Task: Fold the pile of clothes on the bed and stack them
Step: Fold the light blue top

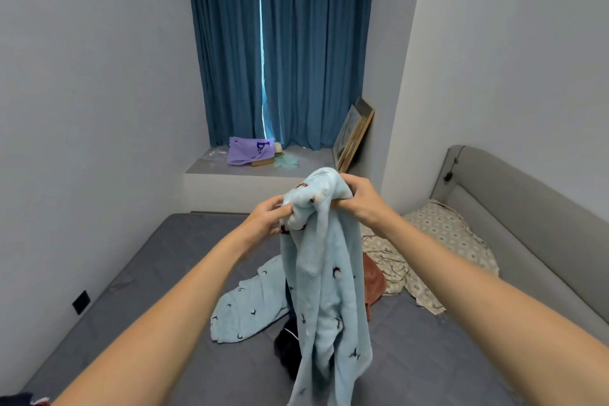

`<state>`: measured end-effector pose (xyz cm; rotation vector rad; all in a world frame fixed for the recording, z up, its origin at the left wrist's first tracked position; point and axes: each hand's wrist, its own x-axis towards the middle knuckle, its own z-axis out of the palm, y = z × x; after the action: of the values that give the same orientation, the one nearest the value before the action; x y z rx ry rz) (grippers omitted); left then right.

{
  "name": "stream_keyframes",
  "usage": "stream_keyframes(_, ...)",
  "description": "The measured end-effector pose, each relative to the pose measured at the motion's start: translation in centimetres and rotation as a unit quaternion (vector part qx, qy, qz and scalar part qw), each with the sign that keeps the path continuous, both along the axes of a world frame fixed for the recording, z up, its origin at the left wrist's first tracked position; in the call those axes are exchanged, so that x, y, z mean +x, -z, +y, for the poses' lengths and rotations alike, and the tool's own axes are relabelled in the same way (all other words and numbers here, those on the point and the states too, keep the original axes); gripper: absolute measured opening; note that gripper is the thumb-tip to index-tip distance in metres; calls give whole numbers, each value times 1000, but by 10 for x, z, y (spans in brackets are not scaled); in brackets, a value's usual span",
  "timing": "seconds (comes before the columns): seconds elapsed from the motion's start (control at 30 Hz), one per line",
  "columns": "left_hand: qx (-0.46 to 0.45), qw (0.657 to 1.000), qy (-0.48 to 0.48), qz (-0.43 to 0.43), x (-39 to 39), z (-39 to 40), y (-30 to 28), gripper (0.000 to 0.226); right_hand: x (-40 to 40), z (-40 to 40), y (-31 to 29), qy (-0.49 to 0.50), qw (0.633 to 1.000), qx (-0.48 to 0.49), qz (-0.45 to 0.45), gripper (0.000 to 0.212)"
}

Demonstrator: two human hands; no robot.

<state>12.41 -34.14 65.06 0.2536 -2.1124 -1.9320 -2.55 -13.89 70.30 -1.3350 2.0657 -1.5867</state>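
Arms outstretched — left hand [267, 218] and right hand [357, 196] grip pale-blue garment [324, 273].

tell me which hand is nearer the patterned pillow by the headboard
Right. The right hand grips the light blue garment just left of the patterned pillow; the left hand holds it further left.

- At frame centre we hold the pale blue patterned fleece garment [324, 260] above the grey bed [158, 260].
- A dark garment [287, 348] lies below it; the cream patterned pillow [441, 227] sits right.
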Motion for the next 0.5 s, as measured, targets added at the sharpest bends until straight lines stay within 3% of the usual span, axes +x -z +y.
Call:
stream_keyframes(0.13, -7, 1000, -20, 17, -8, 7, 13, 47, 2, 5, 7, 22, 1000, -17, 1, 30)
stream_keyframes(0.23, 20, 999, -40, 31, -11, 17, 15, 28, 2, 4, 13, 97, 994, -39, 18, 31)
stream_keyframes(0.33, 33, 996, -68, 49, -12, 23, 14, 36, 3, 1, 16, 130, 990, -54, 1, 30)
stream_keyframes(0.47, 47, 992, -106, 58, -15, 27, 13, 36, 7, -2, 8, 45, 977, -39, -202, 12)
stream_keyframes(0.5, 49, 990, -115, 58, -15, 27, 13, 33, 6, -1, 7, 17, 967, -28, -254, 19)
